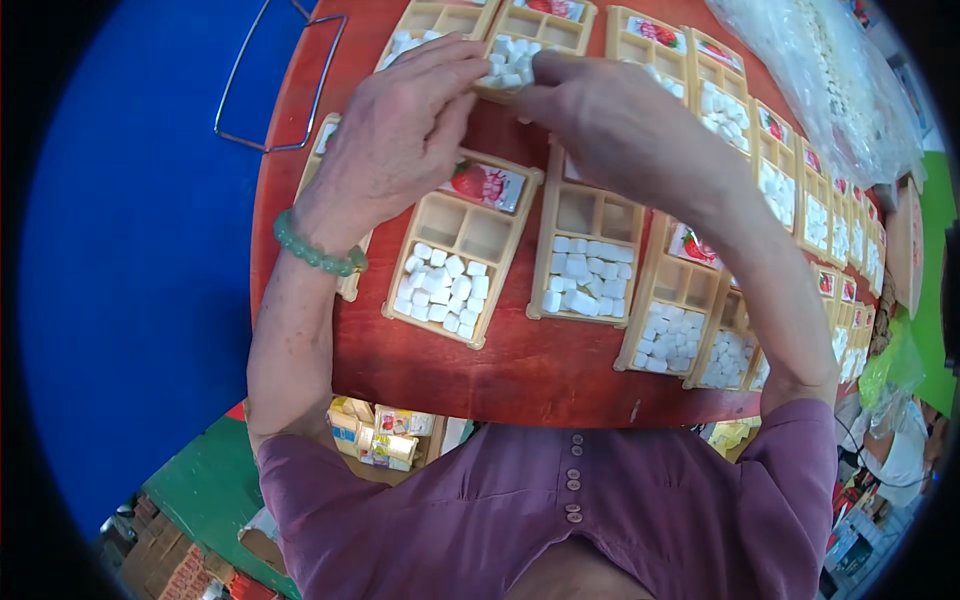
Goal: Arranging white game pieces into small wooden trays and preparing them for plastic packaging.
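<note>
Strawberry-picture labels [487, 186] in beige trays [432, 330], lettering too blurred to read

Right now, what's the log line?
left hand: at far tray; right hand: at same tray, hold unclear; white pieces: in near compartment; red table: more trays

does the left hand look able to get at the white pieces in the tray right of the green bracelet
Probably yes, by drawing back: nothing covers the white pieces in that tray, and the left hand is near its far end.
</note>
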`<state>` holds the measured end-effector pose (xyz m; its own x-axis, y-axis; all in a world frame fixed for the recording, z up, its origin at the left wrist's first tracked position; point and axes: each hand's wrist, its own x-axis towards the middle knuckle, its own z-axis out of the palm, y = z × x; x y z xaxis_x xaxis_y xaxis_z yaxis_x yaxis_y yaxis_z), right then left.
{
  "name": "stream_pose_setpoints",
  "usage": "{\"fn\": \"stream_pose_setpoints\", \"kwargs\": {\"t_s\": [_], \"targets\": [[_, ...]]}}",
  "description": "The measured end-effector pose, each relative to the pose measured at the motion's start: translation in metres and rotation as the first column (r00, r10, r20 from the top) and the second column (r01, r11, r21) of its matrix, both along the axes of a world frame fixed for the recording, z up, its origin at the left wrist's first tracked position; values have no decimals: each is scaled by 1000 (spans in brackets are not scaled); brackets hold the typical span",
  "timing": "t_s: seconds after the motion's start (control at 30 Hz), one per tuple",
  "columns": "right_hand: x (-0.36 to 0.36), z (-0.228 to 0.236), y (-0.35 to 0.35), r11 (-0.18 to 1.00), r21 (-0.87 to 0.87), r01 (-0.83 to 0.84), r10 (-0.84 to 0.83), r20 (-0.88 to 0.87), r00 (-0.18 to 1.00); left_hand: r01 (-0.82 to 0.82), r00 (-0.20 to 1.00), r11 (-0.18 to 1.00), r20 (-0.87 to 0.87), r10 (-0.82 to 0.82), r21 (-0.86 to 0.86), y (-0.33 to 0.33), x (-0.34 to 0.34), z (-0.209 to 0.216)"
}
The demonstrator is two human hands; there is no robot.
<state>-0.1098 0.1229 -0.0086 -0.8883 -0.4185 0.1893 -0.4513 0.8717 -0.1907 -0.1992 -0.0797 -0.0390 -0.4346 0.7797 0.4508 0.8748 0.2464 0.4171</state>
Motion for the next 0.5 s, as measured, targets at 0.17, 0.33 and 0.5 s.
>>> {"fn": "stream_pose_setpoints", "kwargs": {"t_s": [0.17,0.33,0.5], "targets": [[2,-9,-13,976,215,-29,38,-39,999,-16,999,998,35,14,57,5,4,6],[5,-2,-15,995,94,-44,54,-109,993,-61,998,998,24,60,27,3,6,11],[8,24,50,934,-284,216,-229,-12,973,-27,997,998,77,22,64,-1,7,25]]}}
